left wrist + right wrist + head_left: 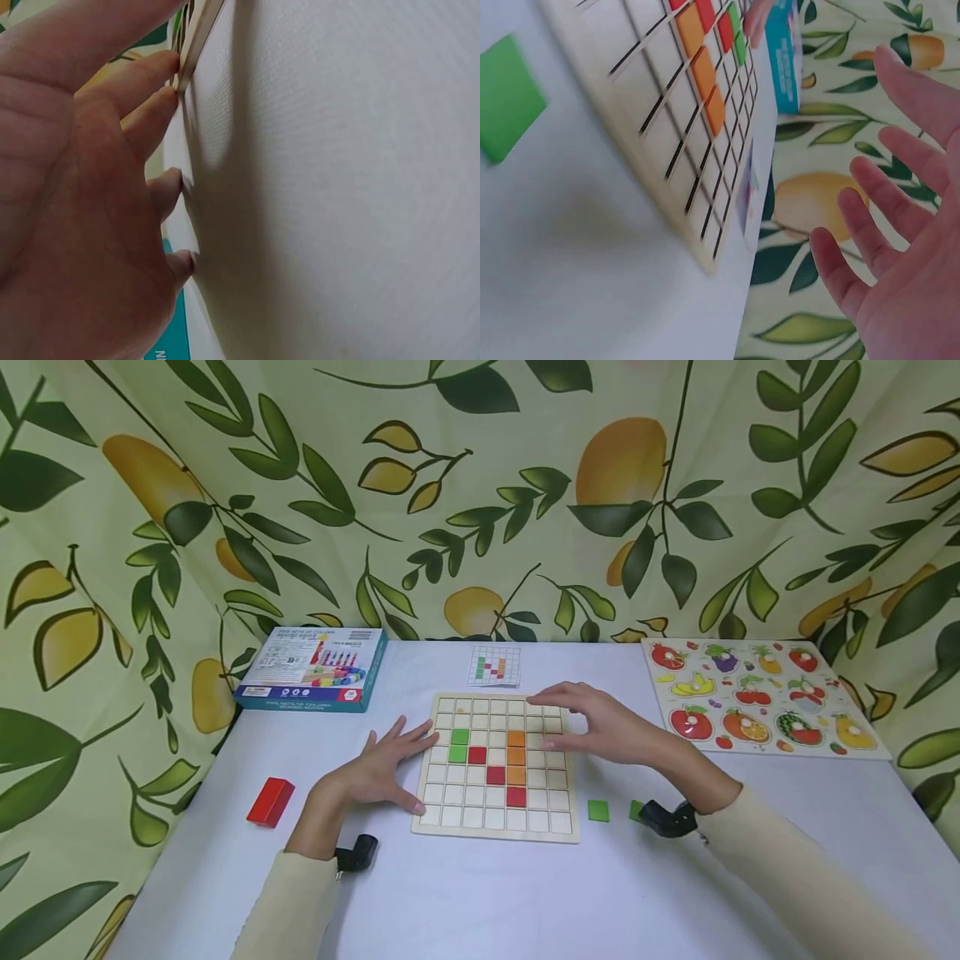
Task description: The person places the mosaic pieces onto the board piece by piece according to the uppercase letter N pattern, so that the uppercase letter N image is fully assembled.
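A wooden grid board (551,821) lies flat on the white table, with two green tiles (459,737), three red tiles (496,775) and three orange tiles (516,757) in its cells. Fingers spread, my left hand (378,766) touches the board's left edge with thumb and fingertips. My right hand (611,724) hovers over the board's upper right side, its fingers extended and apart; in the right wrist view nothing is between them. To the right of the board lie a loose green tile (598,811) and another green tile (637,810), partly hidden by the wrist camera.
A small pattern card (493,666) lies behind the board. The back left holds a teal-sided cardboard box (311,668), with a red block (271,802) nearer me on that side. A fruit picture board (765,697) lies at the back right, before a leaf-print curtain (480,510).
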A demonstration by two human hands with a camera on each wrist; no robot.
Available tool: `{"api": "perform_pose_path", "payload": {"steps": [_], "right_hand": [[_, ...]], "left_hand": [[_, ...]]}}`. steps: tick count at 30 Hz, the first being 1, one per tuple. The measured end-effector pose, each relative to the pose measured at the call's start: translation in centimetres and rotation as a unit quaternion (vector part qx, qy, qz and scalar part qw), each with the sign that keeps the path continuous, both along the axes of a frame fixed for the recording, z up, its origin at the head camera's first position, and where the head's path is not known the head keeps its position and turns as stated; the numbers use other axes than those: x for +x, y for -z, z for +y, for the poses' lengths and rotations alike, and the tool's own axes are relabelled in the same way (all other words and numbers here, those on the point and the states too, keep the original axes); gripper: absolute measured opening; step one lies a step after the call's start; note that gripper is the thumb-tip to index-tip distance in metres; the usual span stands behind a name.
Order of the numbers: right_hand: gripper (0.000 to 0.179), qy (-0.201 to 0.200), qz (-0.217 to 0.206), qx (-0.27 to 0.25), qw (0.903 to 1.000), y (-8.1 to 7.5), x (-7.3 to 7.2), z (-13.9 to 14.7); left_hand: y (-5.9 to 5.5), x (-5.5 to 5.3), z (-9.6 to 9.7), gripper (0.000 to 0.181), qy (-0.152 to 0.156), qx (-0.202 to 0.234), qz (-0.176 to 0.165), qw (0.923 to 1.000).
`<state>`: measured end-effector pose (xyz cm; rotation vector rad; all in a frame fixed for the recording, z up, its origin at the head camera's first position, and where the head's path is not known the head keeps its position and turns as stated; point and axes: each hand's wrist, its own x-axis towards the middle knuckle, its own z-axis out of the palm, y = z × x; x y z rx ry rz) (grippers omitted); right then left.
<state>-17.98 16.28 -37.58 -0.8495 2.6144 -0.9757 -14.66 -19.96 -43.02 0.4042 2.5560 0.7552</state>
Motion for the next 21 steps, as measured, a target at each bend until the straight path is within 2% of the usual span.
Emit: {"api": "perform_pose_path", "payload": {"steps": [8, 21], "right_hand": [[0.068, 0.037, -0.003, 0.021, 0.9991, 0.5, 2.0, 4.1], [0.055, 0.022, -0.010, 0.026, 0.9994, 3.4, 5.1, 6.6]], "left_hand": [[0.0, 0.0, -0.1, 0.111, 0.004, 0.000, -0.001, 1.0000], [-0.1, 0.1, 0.0, 0.109, 0.000, 0.003, 0.001, 1.0000]]}}
